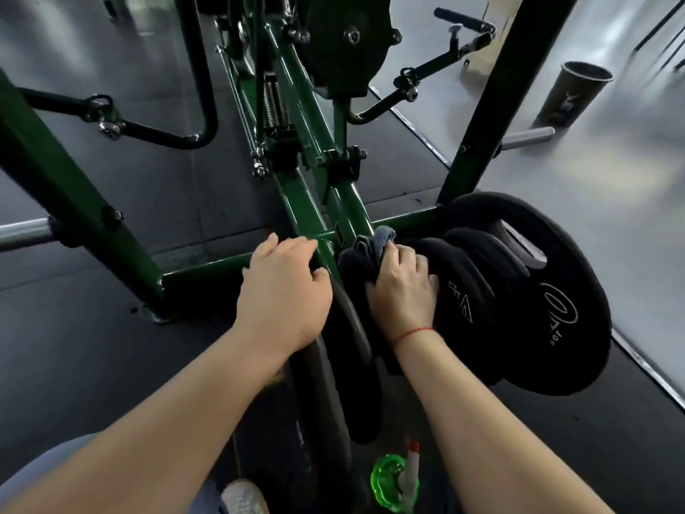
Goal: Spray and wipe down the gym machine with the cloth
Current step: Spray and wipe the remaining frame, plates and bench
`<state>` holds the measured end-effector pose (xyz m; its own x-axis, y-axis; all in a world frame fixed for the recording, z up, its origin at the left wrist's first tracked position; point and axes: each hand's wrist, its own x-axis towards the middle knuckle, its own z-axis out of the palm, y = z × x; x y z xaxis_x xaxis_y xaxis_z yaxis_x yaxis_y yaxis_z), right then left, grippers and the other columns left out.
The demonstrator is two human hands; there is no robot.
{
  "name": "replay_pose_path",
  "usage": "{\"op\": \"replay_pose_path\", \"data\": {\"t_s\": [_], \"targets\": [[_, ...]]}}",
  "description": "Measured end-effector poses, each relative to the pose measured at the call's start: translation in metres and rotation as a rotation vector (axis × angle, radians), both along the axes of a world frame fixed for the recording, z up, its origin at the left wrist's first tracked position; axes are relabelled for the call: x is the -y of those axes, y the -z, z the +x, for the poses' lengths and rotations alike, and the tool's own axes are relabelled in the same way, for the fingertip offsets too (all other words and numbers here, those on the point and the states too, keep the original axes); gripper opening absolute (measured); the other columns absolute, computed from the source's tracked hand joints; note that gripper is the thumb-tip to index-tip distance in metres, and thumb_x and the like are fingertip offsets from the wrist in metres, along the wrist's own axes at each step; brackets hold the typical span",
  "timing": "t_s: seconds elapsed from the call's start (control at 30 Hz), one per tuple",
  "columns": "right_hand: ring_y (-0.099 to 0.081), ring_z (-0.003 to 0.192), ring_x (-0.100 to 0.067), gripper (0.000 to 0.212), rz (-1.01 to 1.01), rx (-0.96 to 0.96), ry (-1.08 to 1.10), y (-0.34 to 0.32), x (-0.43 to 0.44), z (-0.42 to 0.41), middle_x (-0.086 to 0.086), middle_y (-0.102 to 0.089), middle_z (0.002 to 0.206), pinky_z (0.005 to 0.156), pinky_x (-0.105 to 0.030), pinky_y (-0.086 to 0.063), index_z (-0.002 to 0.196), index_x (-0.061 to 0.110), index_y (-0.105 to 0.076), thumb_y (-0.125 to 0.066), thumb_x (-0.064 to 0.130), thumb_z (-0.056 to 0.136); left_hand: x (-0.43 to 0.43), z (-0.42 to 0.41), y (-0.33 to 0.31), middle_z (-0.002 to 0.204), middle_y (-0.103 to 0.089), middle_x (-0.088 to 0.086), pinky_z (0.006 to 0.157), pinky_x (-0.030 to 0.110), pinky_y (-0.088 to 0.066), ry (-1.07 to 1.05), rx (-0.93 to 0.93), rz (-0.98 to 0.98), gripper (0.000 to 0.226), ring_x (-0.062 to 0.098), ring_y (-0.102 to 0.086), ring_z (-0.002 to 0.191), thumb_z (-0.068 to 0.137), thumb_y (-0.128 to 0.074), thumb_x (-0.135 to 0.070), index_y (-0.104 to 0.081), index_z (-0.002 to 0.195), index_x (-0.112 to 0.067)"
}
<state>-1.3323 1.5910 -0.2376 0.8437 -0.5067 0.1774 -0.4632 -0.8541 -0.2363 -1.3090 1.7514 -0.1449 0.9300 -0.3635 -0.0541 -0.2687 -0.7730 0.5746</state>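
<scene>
At the foot of the gym machine (304, 202), where its green beams meet, the right hand (404, 291) grips a bunched dark cloth (361, 254), fingers curled tight round the wad and pressing it against the joint of the frame. Just to its left, the left hand (283, 287) lies on the central beam with its fingers bent over the edge, seemingly bracing the body; it holds nothing else.

Touching the right hand's outer side, a stack of black weight plates (519, 291) leans on the frame's cross-beam. Whether they are pinned or merely propped cannot be told. Behind the right forearm, down near the person's shoe (242, 495), the green spray bottle (394, 476) sits on the floor, out of both hands. Further ahead of the hands, a coiled spring (274, 102) and several bolted brackets crowd the central beam, and well off to the right beyond the plates stands a dark cup (580, 94).

The wiping appears to be underway at the base joint, with much of the frame ahead not yet reached. The main hazard is the plates: a hard push of the cloth against them could shift the stack and trap the right fingers between plate and beam. Working forward, loose folds could snag on the bolts or the spring. Drawing the right elbow back carelessly could tip the bottle.
</scene>
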Motion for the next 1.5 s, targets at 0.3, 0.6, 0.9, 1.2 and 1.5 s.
{"op": "replay_pose_path", "data": {"t_s": [0.3,0.6,0.9,1.2,1.5], "targets": [[-0.043,0.127,-0.034,0.070,0.044,-0.031,0.000,-0.026,0.008,0.083,-0.011,-0.046,0.138,0.091,-0.049,-0.043,0.148,0.014,-0.030,-0.051,0.054,0.095,0.000,0.009,0.005,0.145,-0.054,-0.014,0.121,0.029,-0.016,-0.012,0.030,-0.083,0.037,0.015,-0.017,0.152,0.100,-0.052,-0.020,-0.064,0.135,-0.026],[-0.058,0.111,-0.035,0.057,0.286,-0.105,0.094,-0.029,0.025,0.028,-0.014,-0.062,0.121,0.077,-0.038,-0.040,0.118,0.007,-0.050,-0.040,0.060,0.097,0.001,0.008,-0.002,0.158,-0.035,-0.015,0.122,0.062,-0.002,0.010,-0.061,0.086,0.043,0.012,-0.005,0.154,0.102,-0.045,-0.031,-0.058,0.140,-0.016],[-0.057,0.117,-0.041,0.064,0.516,0.053,0.218,-0.030,0.043,0.093,-0.020,-0.056,0.133,0.080,-0.040,-0.036,0.150,0.007,-0.020,-0.029,0.051,0.104,0.000,0.005,-0.002,0.160,-0.030,-0.015,0.122,0.064,0.000,-0.006,-0.063,0.049,0.054,0.011,-0.001,0.155,0.100,-0.045,-0.030,-0.041,0.152,-0.016],[-0.058,0.113,-0.040,0.050,0.605,0.047,0.170,-0.032,0.044,0.084,-0.022,-0.058,0.129,0.080,-0.037,-0.036,0.133,0.009,-0.036,-0.037,0.048,0.103,-0.003,0.004,-0.003,0.158,-0.035,-0.014,0.121,0.066,0.002,0.002,-0.070,0.004,0.049,0.011,-0.003,0.155,0.100,-0.044,-0.025,-0.047,0.149,-0.018],[-0.042,0.127,-0.039,0.069,-0.263,-0.144,-0.246,-0.009,0.002,0.041,-0.012,-0.038,0.149,0.093,-0.053,-0.042,0.154,0.034,-0.025,-0.056,0.040,0.093,-0.001,0.004,-0.006,0.167,-0.017,-0.005,0.119,0.068,0.001,-0.018,-0.063,0.093,0.059,0.017,0.002,0.156,0.100,-0.045,-0.028,-0.031,0.156,-0.012]]}}
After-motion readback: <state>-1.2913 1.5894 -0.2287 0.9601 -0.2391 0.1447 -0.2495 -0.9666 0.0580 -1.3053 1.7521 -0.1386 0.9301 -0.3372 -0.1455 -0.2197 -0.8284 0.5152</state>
